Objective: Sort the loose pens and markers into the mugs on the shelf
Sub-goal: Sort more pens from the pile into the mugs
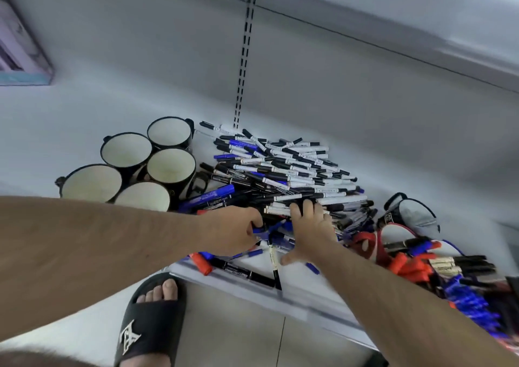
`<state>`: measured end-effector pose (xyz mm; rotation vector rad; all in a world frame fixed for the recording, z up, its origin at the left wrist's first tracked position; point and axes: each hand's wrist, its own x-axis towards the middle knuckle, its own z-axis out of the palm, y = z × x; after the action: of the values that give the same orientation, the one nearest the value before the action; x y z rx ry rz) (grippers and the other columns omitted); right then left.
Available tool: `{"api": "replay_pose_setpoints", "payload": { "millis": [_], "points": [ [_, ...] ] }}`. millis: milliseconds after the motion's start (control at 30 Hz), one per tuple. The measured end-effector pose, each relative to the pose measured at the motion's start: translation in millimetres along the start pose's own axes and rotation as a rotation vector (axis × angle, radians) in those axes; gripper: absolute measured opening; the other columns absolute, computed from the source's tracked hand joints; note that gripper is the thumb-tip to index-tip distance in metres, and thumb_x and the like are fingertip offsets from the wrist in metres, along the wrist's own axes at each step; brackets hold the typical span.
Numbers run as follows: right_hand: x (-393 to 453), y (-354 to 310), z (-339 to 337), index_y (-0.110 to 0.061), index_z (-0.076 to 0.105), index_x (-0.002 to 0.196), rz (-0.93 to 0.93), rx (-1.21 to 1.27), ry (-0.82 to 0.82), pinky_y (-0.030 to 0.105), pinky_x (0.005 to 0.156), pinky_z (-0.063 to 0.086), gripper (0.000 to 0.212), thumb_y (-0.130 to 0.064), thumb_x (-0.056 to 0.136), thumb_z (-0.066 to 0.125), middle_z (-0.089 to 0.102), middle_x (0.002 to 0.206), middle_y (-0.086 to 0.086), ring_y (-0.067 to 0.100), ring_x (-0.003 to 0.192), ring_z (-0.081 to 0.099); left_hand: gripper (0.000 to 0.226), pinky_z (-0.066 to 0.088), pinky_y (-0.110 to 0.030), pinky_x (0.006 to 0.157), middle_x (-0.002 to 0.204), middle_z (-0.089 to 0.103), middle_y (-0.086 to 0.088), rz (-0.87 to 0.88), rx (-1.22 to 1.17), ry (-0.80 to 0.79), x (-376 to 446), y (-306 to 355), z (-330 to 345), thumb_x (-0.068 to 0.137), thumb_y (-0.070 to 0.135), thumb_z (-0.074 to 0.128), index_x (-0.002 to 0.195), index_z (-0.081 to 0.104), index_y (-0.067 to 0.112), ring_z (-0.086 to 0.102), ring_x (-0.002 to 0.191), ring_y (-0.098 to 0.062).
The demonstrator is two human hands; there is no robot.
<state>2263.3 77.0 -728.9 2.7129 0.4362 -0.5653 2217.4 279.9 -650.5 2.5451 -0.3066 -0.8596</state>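
A big heap of loose pens and markers (283, 170), mostly black and white with some blue, covers the middle of the white shelf (84, 130). Several black mugs with cream insides (171, 167) stand in a cluster to its left, and nothing shows inside them. My left hand (233, 231) is at the heap's near edge, its fingers curled round blue-capped pens (262, 233). My right hand (309, 229) lies spread on the heap just to the right, fingertips on the pens and thumb out toward the shelf edge.
More markers, red, blue and black (421, 262), lie heaped at the right beside a red and white mug on its side (376, 243) and a dark mug (404, 212). A red-capped black marker (233, 268) lies near the shelf's front edge. Below is a foot in a black slide sandal (151, 319).
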Motion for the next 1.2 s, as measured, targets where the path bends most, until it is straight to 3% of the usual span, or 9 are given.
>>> {"api": "replay_pose_setpoints", "payload": {
  "millis": [100,267,400,533,733,800,933,1100,1200],
  "points": [
    [9,7,-4,-0.015,0.012,0.15,-0.014,0.042,0.002,0.048,0.111,0.029,0.133,-0.076,0.05,0.076,0.033,0.143,0.013,0.035,0.133,0.034,0.036,0.048,-0.029,0.087,0.115,0.064,0.004,-0.017,-0.023,-0.027,-3,-1,0,0.097,0.021,0.049,0.133,0.048,0.022,0.057,0.101,-0.017],
    [9,4,0,-0.017,0.026,0.145,-0.175,-0.014,0.044,0.044,0.102,0.037,0.103,-0.066,0.066,0.072,0.043,0.136,0.007,0.029,0.122,0.043,0.036,0.045,-0.022,0.074,0.103,0.062,0.007,-0.025,-0.092,-0.009,2,-6,-2,0.095,0.017,0.051,0.131,0.05,0.021,0.056,0.084,-0.01],
    [15,6,-6,-0.019,0.033,0.14,-0.133,0.074,-0.008,0.042,0.093,0.046,0.096,-0.058,0.064,0.078,0.042,0.132,0.005,0.028,0.12,0.044,0.039,0.048,-0.026,0.083,0.118,0.062,0.003,-0.048,-0.103,0.024,5,-7,-8,0.095,0.018,0.048,0.134,0.05,0.021,0.056,0.098,-0.015],
    [25,12,-17,-0.019,0.046,0.114,-0.072,0.263,-0.066,0.034,0.07,0.044,0.062,-0.037,0.066,0.082,0.05,0.114,0.004,0.026,0.097,0.054,0.039,0.049,-0.027,0.08,0.124,0.059,0.0,-0.071,-0.154,0.039,7,-8,-10,0.095,0.018,0.048,0.133,0.05,0.024,0.056,0.097,-0.016],
    [25,28,-32,-0.019,0.051,0.08,-0.023,0.52,-0.054,0.029,0.059,0.043,0.03,-0.029,0.074,0.079,0.057,0.081,-0.001,0.019,0.074,0.056,0.04,0.054,-0.029,0.067,0.116,0.06,-0.001,-0.104,-0.25,0.027,10,-11,-10,0.093,0.017,0.05,0.132,0.049,0.024,0.061,0.083,-0.016],
    [23,38,-43,-0.017,0.046,0.075,0.03,0.601,-0.033,0.029,0.058,0.037,0.033,-0.032,0.081,0.074,0.052,0.076,0.001,0.018,0.067,0.049,0.039,0.057,-0.029,0.067,0.113,0.061,-0.002,-0.12,-0.278,0.019,10,-11,-10,0.093,0.017,0.051,0.132,0.049,0.025,0.064,0.083,-0.019],
    [16,44,-56,-0.015,0.042,0.071,0.135,0.765,-0.011,0.026,0.053,0.034,0.028,-0.015,0.081,0.067,0.046,0.068,0.002,0.017,0.059,0.045,0.032,0.036,-0.01,0.04,0.092,0.056,-0.002,-0.1,-0.312,0.0,10,0,-15,0.095,0.011,0.05,0.127,0.05,0.015,0.047,0.06,-0.012],
    [-10,46,-87,-0.009,0.052,0.068,0.231,1.07,-0.009,0.026,0.052,0.034,0.019,-0.014,0.069,0.07,0.052,0.065,0.009,0.02,0.054,0.044,0.007,0.04,-0.025,0.056,0.096,0.065,-0.018,-0.081,-0.468,0.033,12,17,-28,0.094,0.014,0.052,0.099,0.05,0.012,0.061,0.076,-0.022],
    [-41,44,-113,-0.005,0.062,0.072,0.229,1.297,-0.03,0.037,0.061,0.038,0.031,-0.019,0.048,0.075,0.053,0.068,0.015,0.026,0.064,0.048,0.021,0.048,-0.025,0.062,0.096,0.064,-0.002,-0.05,-0.705,0.08,7,34,-38,0.097,0.035,0.054,0.101,0.057,0.015,0.065,0.08,-0.016]
  ]
}}
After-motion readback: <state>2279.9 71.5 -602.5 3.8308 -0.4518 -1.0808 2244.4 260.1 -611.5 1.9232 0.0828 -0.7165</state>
